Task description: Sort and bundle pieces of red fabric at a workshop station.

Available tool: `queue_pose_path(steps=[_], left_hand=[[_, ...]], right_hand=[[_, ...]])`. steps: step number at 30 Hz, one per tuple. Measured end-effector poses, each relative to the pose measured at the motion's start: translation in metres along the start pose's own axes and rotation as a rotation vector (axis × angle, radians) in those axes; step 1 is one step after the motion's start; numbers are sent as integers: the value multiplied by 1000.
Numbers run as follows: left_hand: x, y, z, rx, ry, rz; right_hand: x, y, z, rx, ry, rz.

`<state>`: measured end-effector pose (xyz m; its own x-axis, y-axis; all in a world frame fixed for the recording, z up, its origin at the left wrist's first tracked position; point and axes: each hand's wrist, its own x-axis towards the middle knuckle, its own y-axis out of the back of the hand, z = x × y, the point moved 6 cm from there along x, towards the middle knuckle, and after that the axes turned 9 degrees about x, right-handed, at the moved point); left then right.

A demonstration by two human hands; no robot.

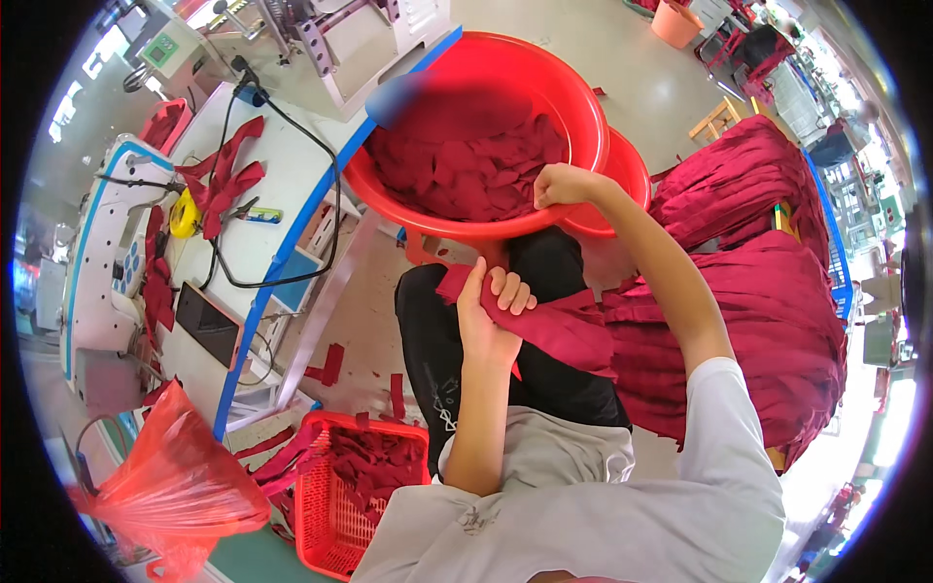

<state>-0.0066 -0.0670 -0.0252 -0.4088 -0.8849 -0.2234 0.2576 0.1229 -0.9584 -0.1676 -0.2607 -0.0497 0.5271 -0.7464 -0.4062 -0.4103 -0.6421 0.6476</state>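
Gripping a dark red fabric strip [564, 335] above the lap: left hand [498, 306], forearm upright, thumb up, fingers folded over the cloth. Right arm bent across, its hand [566, 186] at the near-right rim of a round red tub [554, 83], fingers curled in – cannot tell whether they pinch anything. Strip runs right from the left hand toward heaped strips [729, 321], matte, pleated in thick layers. Tub glossy plastic, holding short flat cloth pieces [476, 165]. Lower left: lattice-walled red basket [316, 496] with scraps; crinkled, translucent red bag [180, 476] beside it. White worktable [292, 160], blue-edged – phone [209, 325], yellow roll [183, 214] on top. Pale floor [627, 73], scraps scattered.
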Motion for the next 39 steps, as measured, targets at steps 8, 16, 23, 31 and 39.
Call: queue_pose_path(steps=[8,16,23,31,39], left_hand=[[-8,-18,-11,411,-98,20],[-14,-40,-25,541,-160,149],[-7,-24,-20,480,-147,179],[-8,-35,-11,339,-228,106],[8,13,-7,10,-122,149]], right_hand=[[-11,-2,14,-24,110,217],[-108,43,-84,732,355,477],[-260,65,-186,1360,964,341],[-231,13,-223,157,494,430],[-151,-72,-130,60,327,301]])
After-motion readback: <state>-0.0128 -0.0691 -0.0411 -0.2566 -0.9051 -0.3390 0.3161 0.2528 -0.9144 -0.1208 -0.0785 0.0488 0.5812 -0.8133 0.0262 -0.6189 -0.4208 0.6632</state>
